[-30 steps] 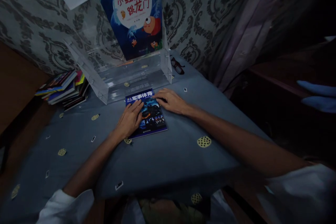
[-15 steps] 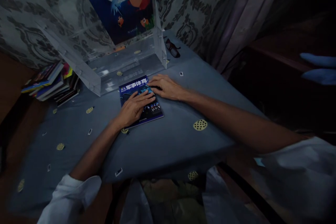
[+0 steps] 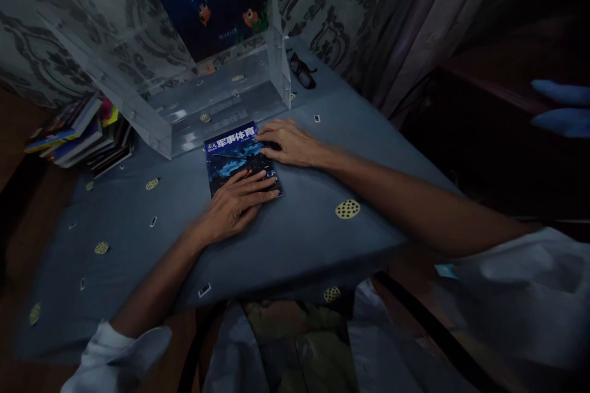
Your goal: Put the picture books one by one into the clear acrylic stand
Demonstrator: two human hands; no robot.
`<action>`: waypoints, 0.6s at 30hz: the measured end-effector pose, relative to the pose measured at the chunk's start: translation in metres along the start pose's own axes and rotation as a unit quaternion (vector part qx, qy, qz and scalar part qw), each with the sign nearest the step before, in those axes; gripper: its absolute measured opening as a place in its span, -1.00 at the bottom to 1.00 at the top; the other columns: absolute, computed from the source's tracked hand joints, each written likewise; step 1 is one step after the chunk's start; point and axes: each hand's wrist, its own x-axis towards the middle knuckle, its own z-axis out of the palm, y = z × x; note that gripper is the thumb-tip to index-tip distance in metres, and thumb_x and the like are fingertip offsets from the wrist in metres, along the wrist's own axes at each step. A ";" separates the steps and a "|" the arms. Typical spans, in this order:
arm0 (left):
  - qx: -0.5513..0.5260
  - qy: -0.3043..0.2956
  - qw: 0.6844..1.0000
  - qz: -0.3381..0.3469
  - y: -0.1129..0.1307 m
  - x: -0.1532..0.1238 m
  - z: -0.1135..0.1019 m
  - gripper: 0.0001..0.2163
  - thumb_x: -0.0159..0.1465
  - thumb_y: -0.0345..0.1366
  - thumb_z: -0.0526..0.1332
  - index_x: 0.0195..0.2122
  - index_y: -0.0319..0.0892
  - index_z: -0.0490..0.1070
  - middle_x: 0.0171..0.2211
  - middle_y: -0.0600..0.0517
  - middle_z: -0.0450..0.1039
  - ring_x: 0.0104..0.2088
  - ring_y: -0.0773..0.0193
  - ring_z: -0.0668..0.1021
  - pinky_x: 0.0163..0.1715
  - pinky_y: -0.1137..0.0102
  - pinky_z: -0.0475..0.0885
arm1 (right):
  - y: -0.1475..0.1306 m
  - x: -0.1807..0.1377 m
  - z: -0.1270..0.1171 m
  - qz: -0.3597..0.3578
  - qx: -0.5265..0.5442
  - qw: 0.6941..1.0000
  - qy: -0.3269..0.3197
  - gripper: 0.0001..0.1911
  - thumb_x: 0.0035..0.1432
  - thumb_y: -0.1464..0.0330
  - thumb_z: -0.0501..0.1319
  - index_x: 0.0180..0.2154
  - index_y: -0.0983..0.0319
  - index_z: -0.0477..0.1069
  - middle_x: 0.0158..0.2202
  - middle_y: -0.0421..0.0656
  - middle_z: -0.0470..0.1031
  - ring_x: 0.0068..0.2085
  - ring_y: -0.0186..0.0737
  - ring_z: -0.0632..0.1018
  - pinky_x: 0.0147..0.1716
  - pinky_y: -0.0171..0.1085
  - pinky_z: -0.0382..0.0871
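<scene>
A thin magazine [image 3: 233, 156] with a dark blue cover and large white Chinese characters lies closed on the cloth-covered table. My left hand [image 3: 239, 204] rests flat across its lower part, fingers spread and stretched to the right, hiding most of the bottom edge. At the upper right corner is my right hand [image 3: 290, 144]. Its fingertips touch the cover's right side, with the thumb held apart from the fingers. Neither hand is gripping the magazine.
Behind the magazine stands a clear acrylic stand [image 3: 221, 107] with a blue fish picture [image 3: 212, 18]. Several books [image 3: 85, 135] are piled at the left. Dark-framed glasses [image 3: 303, 70] lie at the table's back right. The patterned tablecloth [image 3: 295, 233] hangs over the front edge.
My left hand has slid down toward the magazine's lower edge, so more of the cover picture shows. My right hand stays at the right side. The whole view has shifted slightly.
</scene>
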 end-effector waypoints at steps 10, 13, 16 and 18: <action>0.094 0.100 0.990 -0.027 0.010 0.003 0.011 -0.74 0.46 -0.21 0.12 0.06 -0.18 0.47 0.03 -0.13 0.57 0.09 0.10 0.58 0.15 0.12 0.50 | -0.004 -0.019 0.001 -0.003 -0.004 0.999 -0.040 -0.33 0.31 0.04 0.11 0.30 0.27 0.27 0.33 0.09 0.28 0.31 0.21 0.28 0.29 0.18 0.03; 0.120 0.106 0.987 -0.016 0.012 0.004 0.013 -0.77 0.46 -0.25 0.12 0.04 -0.19 0.48 0.02 -0.14 0.58 0.07 0.08 0.60 0.14 0.13 0.51 | -0.001 -0.027 -0.001 -0.013 0.029 0.997 -0.073 -0.23 0.27 -0.03 0.15 0.36 0.22 0.17 0.40 0.07 0.17 0.39 0.20 0.17 0.34 0.20 -0.08; 0.130 0.102 0.986 0.000 0.012 0.003 0.014 -0.77 0.47 -0.30 0.10 0.04 -0.21 0.48 0.00 -0.14 0.59 0.09 0.08 0.59 0.15 0.13 0.51 | 0.002 -0.031 -0.004 -0.015 0.055 0.992 -0.109 -0.13 0.22 -0.07 0.20 0.40 0.18 0.08 0.44 0.03 0.08 0.43 0.20 0.08 0.36 0.22 -0.17; 0.117 0.093 0.989 0.000 0.012 0.003 0.014 -0.75 0.47 -0.31 0.08 0.07 -0.21 0.46 0.01 -0.14 0.58 0.12 0.07 0.57 0.17 0.11 0.49 | 0.004 -0.032 -0.005 -0.018 0.068 0.990 -0.120 -0.07 0.17 -0.10 0.24 0.41 0.14 0.04 0.45 -0.01 0.05 0.44 0.19 0.04 0.37 0.21 -0.21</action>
